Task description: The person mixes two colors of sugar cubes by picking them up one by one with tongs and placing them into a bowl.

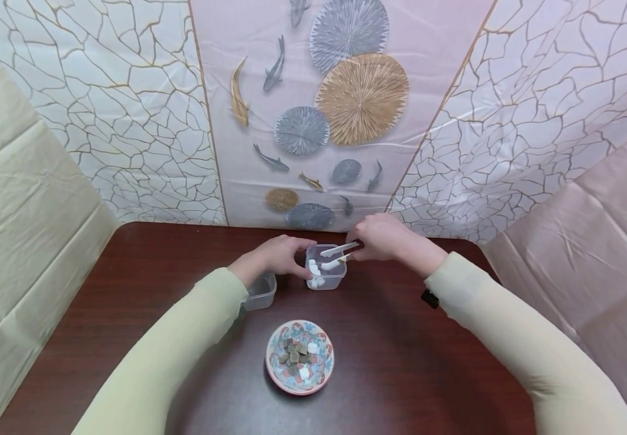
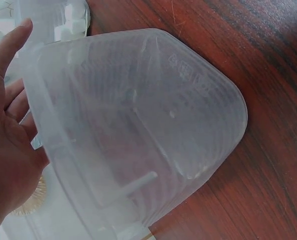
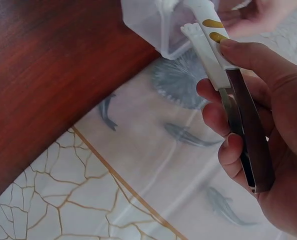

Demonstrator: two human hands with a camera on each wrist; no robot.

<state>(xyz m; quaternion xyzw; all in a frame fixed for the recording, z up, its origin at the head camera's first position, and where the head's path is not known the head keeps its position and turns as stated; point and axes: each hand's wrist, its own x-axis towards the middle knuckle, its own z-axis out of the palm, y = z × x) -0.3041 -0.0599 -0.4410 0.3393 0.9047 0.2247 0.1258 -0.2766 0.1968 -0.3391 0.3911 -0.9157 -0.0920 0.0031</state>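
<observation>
My left hand (image 1: 281,255) holds the left side of a clear plastic container (image 1: 327,283), its thumb near the front and its fingers toward the back. Several white cubes (image 1: 315,267), sugar-like in look, lie inside, mostly along the left. In my right hand (image 1: 381,237) is a pair of small tongs (image 3: 216,60) with white paw-shaped tips, gold marks and dark handles. The tips reach into the container, apart from each other in the head view; whether a cube is between them is unclear. Part of the left thumb's contact is hidden in the left wrist view.
A second clear container (image 1: 261,298) stands under the left forearm and looks empty in the left wrist view. Nearer me, a patterned bowl (image 1: 298,389) holds several brown cubes (image 1: 294,357) and a few white ones. A patterned cloth (image 1: 302,181) hangs behind the table's back edge.
</observation>
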